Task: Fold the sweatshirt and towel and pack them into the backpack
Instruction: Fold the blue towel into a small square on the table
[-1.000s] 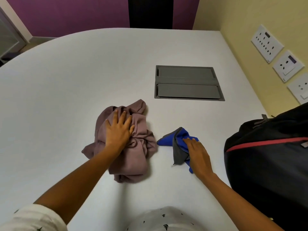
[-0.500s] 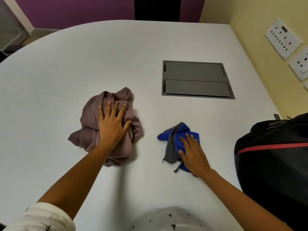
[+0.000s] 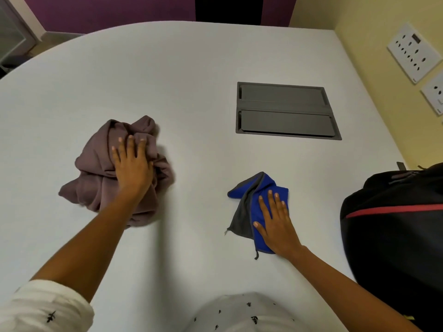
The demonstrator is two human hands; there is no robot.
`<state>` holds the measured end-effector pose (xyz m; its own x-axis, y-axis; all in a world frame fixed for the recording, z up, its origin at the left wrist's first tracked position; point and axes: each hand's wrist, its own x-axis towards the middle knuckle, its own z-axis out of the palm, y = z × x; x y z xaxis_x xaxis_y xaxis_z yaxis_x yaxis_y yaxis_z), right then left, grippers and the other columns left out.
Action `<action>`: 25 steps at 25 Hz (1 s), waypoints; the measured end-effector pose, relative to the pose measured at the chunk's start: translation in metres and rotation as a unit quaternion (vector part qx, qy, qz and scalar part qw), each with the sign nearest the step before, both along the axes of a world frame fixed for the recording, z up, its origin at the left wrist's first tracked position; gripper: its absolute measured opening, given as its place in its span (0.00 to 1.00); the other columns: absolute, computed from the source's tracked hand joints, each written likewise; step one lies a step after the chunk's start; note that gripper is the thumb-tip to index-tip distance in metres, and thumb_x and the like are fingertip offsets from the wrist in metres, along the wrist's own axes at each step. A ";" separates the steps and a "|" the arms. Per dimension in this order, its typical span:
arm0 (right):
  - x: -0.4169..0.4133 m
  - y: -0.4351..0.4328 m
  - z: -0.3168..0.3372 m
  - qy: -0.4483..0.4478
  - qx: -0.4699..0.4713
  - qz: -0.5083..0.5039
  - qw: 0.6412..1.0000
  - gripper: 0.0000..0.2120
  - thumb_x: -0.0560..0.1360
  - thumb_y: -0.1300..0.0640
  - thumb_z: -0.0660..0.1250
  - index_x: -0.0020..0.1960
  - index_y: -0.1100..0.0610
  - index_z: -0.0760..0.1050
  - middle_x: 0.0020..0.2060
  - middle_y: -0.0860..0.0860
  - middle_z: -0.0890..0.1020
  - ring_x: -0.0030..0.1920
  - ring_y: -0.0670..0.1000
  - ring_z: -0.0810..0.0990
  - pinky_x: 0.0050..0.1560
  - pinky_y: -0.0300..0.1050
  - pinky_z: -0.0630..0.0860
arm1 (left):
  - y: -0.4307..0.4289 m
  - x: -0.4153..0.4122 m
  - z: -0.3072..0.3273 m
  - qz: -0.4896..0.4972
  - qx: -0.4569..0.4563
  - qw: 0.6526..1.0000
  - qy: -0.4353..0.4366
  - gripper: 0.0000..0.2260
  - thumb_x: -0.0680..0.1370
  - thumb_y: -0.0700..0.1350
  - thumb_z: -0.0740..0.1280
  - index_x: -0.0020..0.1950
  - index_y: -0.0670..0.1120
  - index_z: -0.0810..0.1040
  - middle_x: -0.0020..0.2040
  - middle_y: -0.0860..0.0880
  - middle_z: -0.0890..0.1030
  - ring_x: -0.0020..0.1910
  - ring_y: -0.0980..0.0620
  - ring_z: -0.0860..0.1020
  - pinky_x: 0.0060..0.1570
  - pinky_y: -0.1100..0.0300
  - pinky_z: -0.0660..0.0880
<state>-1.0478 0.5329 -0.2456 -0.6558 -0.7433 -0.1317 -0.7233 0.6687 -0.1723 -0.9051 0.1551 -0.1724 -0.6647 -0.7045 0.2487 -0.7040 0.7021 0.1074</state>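
One grey hatch (image 3: 286, 111) lies beyond sweatshirt (image 3: 96, 173) and towel (image 3: 266, 185), backpack (image 3: 395, 236) right.

A wide white table with a rounded far edge (image 3: 191, 68) fills most of the view, and a dark grey rectangular two-flap hatch (image 3: 286, 111) is set flush in its top. Behind it stands a purple wall (image 3: 107, 10) with a dark opening (image 3: 227, 8). To the right, a pale yellow wall (image 3: 359, 32) carries white socket panels (image 3: 413, 52).

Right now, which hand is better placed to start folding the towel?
Right. The right hand lies flat on the towel; the left hand rests on the sweatshirt, apart from the towel.
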 end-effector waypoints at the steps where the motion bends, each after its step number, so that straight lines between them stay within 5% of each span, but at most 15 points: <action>1: 0.000 0.000 -0.002 0.002 -0.004 0.000 1.000 0.34 0.81 0.37 0.39 0.77 0.59 0.52 0.76 0.62 0.56 0.77 0.60 0.48 0.74 0.53 0.45 | 0.016 -0.004 -0.003 -0.009 0.002 1.000 0.015 0.27 0.76 0.43 0.65 0.74 0.40 0.63 0.74 0.36 0.62 0.75 0.36 0.53 0.73 0.43 0.41; 5: -0.002 0.003 -0.006 0.007 -0.015 0.008 1.000 0.34 0.81 0.37 0.40 0.78 0.58 0.51 0.76 0.60 0.54 0.77 0.58 0.45 0.74 0.53 0.44 | 0.107 -0.017 -0.025 -0.117 0.091 0.988 0.054 0.23 0.74 0.40 0.68 0.69 0.39 0.71 0.70 0.39 0.70 0.69 0.38 0.68 0.68 0.44 0.61; 8: 0.001 0.005 -0.007 0.007 -0.040 0.014 0.999 0.33 0.81 0.37 0.41 0.78 0.56 0.49 0.77 0.56 0.51 0.77 0.55 0.43 0.76 0.53 0.45 | 0.180 -0.017 -0.035 -0.163 0.213 0.961 0.069 0.13 0.75 0.40 0.67 0.60 0.42 0.78 0.66 0.45 0.75 0.52 0.40 0.80 0.49 0.53 0.75; 10: 0.009 0.008 -0.008 -0.002 -0.083 -0.006 0.997 0.31 0.81 0.39 0.42 0.77 0.56 0.52 0.77 0.56 0.55 0.77 0.55 0.49 0.76 0.53 0.50 | 0.213 -0.017 -0.042 -0.162 0.257 0.951 0.053 0.10 0.78 0.42 0.64 0.56 0.43 0.80 0.61 0.47 0.77 0.47 0.44 0.80 0.45 0.58 0.72; 12: 0.022 0.018 -0.005 -0.001 -0.127 -0.021 0.992 0.28 0.82 0.42 0.45 0.74 0.59 0.61 0.74 0.56 0.64 0.74 0.57 0.61 0.74 0.51 0.58 | 0.231 -0.018 -0.048 -0.165 0.229 0.959 0.034 0.08 0.78 0.44 0.64 0.53 0.44 0.81 0.55 0.46 0.80 0.46 0.47 0.79 0.52 0.59 0.68; 15: 0.045 0.041 -0.014 0.035 -0.167 0.008 0.985 0.25 0.82 0.43 0.49 0.67 0.59 0.71 0.68 0.56 0.73 0.68 0.56 0.70 0.67 0.48 0.69 | 0.242 -0.015 -0.051 -0.143 0.178 0.974 -0.006 0.06 0.76 0.46 0.69 0.49 0.45 0.81 0.48 0.47 0.81 0.45 0.48 0.79 0.63 0.49 0.63; 18: 0.059 0.058 -0.020 0.073 -0.177 0.041 0.981 0.20 0.82 0.44 0.52 0.61 0.57 0.72 0.60 0.57 0.79 0.59 0.56 0.78 0.53 0.48 0.79 | 0.249 -0.008 -0.047 -0.131 0.154 0.977 -0.061 0.06 0.73 0.47 0.72 0.46 0.46 0.81 0.43 0.48 0.81 0.42 0.47 0.79 0.64 0.43 0.63; 22: 0.051 0.056 -0.012 0.080 -0.185 0.060 0.978 0.11 0.67 0.62 0.77 0.47 0.63 0.80 0.44 0.57 0.83 0.40 0.55 0.83 0.34 0.42 0.81 | 0.257 0.000 -0.045 -0.113 0.139 0.982 -0.057 0.03 0.73 0.45 0.72 0.41 0.47 0.80 0.38 0.49 0.80 0.38 0.48 0.78 0.62 0.42 0.64; 23: 0.050 0.055 -0.006 0.085 -0.196 0.058 0.975 0.05 0.72 0.62 0.73 0.45 0.63 0.80 0.40 0.55 0.82 0.37 0.53 0.82 0.32 0.41 0.79 | 0.258 0.002 -0.045 -0.113 0.136 0.982 -0.063 0.03 0.73 0.45 0.71 0.40 0.47 0.80 0.37 0.50 0.80 0.39 0.48 0.78 0.62 0.43 0.63; 25: 0.053 0.053 0.009 0.052 -0.213 -0.010 0.976 0.15 0.82 0.56 0.55 0.47 0.62 0.78 0.38 0.53 0.79 0.35 0.52 0.79 0.32 0.42 0.77 | 0.257 0.009 -0.043 -0.105 0.118 0.985 -0.072 0.05 0.74 0.44 0.69 0.38 0.47 0.78 0.36 0.50 0.79 0.39 0.48 0.77 0.62 0.46 0.58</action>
<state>-0.9951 0.5856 -0.2367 -0.6646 -0.7025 0.2548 -0.7390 0.5672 -0.3637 -0.8960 0.4118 -0.2156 -0.8179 -0.5753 -0.0128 -0.5664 0.8010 0.1938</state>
